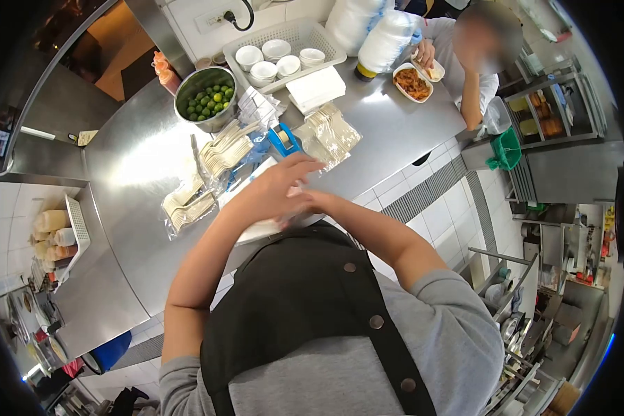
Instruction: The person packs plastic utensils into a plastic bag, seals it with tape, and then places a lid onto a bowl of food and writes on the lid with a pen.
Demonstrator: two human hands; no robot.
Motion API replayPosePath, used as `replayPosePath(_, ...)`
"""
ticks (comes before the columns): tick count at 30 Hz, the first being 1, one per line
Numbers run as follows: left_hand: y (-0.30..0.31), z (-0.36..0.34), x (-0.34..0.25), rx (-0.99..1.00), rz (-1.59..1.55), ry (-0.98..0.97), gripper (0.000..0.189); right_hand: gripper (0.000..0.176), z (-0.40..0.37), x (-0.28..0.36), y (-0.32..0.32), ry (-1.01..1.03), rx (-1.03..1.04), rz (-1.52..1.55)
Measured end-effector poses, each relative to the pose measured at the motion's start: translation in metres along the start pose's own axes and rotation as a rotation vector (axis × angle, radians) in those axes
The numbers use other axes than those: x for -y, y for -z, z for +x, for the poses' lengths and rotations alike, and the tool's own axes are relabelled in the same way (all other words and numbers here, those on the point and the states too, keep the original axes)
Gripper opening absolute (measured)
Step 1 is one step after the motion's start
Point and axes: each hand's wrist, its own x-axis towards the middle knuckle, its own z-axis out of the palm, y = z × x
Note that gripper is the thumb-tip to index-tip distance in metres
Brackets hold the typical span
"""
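Right over the near edge of the steel table (388, 132), the two hands meet, one above the other. The left hand (277, 186) is on top, its fingers loosely extended, slightly parted and blurred; whether they have hold of anything, I cannot tell. The right hand (303, 206) is mostly hidden beneath it, so neither the spread of its fingers nor its grip can be made out. A blue tape dispenser (284, 143) sits on the table just beyond the left hand, between clear-wrapped wooden cutlery (225, 149) and a flat clear packet (329, 135). More wrapped cutlery (188, 203) lies near the left forearm. Farther back, a metal bowl (185, 84) holds green limes (208, 104), and beside it a white basket (335, 54) carries small white cups (276, 50). A stack of white napkins (317, 87) lies in front of the basket. At the table's far right end, another person (489, 87) has a hand by an open container of orange-brown food (412, 84).
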Motion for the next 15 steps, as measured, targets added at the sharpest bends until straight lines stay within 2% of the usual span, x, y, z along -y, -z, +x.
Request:
replayPosePath(1,0.009,-0.004,-0.042,0.001,-0.016,-0.046,0.065,0.033,-0.006,0.003,0.002,-0.005,-0.002,0.048)
replayPosePath(3,0.023,-0.018,-0.11,-0.107,0.005,-0.375,0.081,0.032,-0.027,0.009,0.003,-0.024,0.001,0.147)
replayPosePath(5,0.022,-0.042,-0.154,-0.272,-0.238,-0.611,0.072,0.032,-0.05,0.021,0.002,-0.045,0.013,0.244)
replayPosePath(7,0.016,-0.065,-0.177,-0.383,-0.528,-0.859,0.072,0.033,-0.059,0.035,0.0,-0.109,-0.02,0.274)
replayPosePath(8,0.01,-0.066,-0.183,-0.463,-0.604,-0.946,0.068,0.039,-0.062,0.035,0.003,-0.076,0.011,0.38)
replayPosePath(10,-0.011,-0.056,-0.196,-0.657,-0.668,-1.085,0.057,0.042,-0.074,0.041,0.001,-0.02,-0.036,0.403)
replayPosePath(12,-0.011,-0.051,-0.194,-0.655,-0.656,-1.193,0.054,0.042,-0.075,0.031,0.003,0.001,-0.031,0.41)
replayPosePath(13,0.002,-0.048,-0.187,-0.538,-0.648,-1.25,0.06,0.042,-0.075,0.025,0.004,0.009,-0.027,0.414)
replayPosePath(15,0.005,-0.051,-0.186,-0.47,-0.686,-1.262,0.064,0.041,-0.076,0.017,0.006,-0.012,-0.028,0.385)
